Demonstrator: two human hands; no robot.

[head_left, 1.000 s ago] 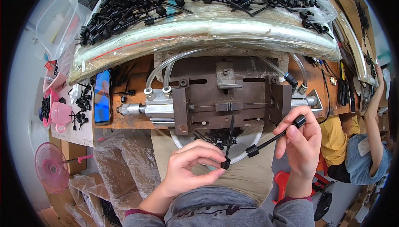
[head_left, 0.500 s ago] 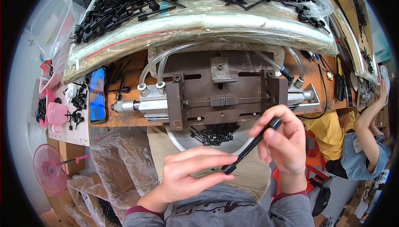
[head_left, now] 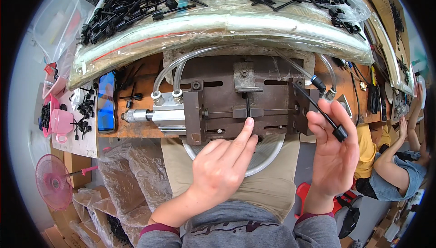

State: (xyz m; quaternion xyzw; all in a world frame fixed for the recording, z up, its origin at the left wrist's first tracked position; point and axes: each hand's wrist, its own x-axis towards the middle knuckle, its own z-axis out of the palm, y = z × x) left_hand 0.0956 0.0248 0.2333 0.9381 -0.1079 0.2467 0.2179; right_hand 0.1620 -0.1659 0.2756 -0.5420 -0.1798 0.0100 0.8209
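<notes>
My left hand [head_left: 222,165] reaches over the near edge of a brown metal clamping fixture [head_left: 268,94]. Its index finger is stretched out, the tip at the near end of a thin black rod [head_left: 248,105] that lies in the slot between two small metal blocks. The thumb is hidden. To the right of the fixture, my right hand [head_left: 335,157] is raised with its palm turned inward. It holds a black plastic rod with a knobbed end [head_left: 339,133], the thin end slanting up and left over the fixture's right block.
A silver air cylinder [head_left: 168,117] with clear hoses flanks the fixture. A white-rimmed basket [head_left: 268,159] sits on my lap below. Black rods [head_left: 150,2] heap on a plastic-wrapped pad behind. A phone [head_left: 107,102] lies left. A co-worker's arm [head_left: 391,157] shows at right.
My left hand has moved up and forward from the black part near my lap to the fixture, where a rod now lies in the slot. My right hand has shifted right with a rod.
</notes>
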